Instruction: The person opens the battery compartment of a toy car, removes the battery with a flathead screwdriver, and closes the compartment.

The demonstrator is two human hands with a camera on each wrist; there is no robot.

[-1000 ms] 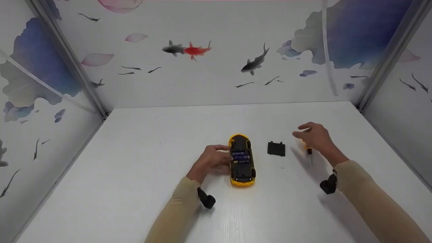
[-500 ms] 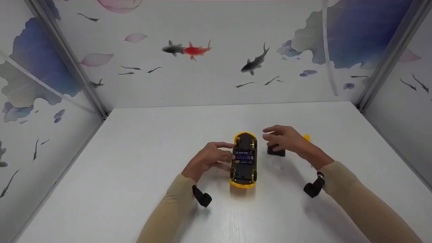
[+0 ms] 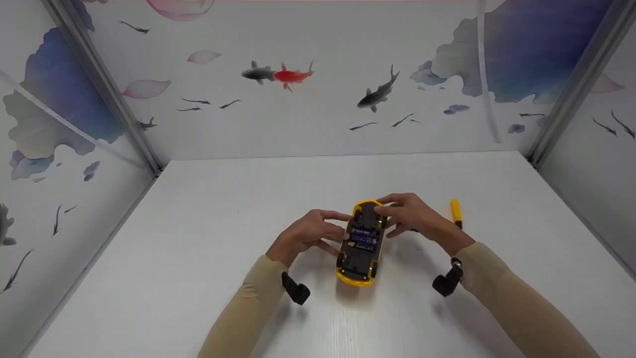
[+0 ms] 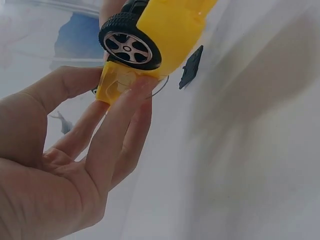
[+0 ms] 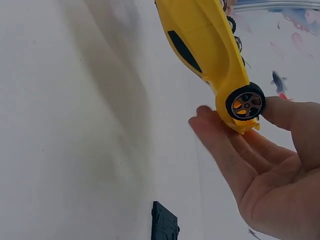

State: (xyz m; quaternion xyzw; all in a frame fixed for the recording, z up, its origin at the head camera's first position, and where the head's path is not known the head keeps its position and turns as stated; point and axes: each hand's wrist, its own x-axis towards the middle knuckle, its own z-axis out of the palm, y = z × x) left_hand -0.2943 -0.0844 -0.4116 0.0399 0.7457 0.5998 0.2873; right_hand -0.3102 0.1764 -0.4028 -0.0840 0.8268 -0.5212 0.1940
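A yellow toy car (image 3: 357, 256) is held upside down above the table, its black underside facing up. Several dark blue batteries (image 3: 364, 239) lie side by side in its uncovered compartment. My left hand (image 3: 309, 231) grips the car's left side, fingers and thumb around the yellow body beside a wheel (image 4: 127, 48). At the far end my right hand (image 3: 411, 216) pinches the car between thumb and fingers, close to another wheel (image 5: 246, 102). The black battery cover (image 5: 165, 221) lies on the table beneath, mostly hidden behind my right hand in the head view.
To the right of my right hand, a screwdriver with a yellow handle (image 3: 455, 211) lies on the white table (image 3: 223, 278). Printed walls enclose the table at the back and both sides. Wrist cameras (image 3: 297, 291) hang below both sleeves.
My right hand has come left from beside the screwdriver, past the battery cover, and taken hold of the car's far end. The car has shifted slightly right, and its far end now tilts rightward.
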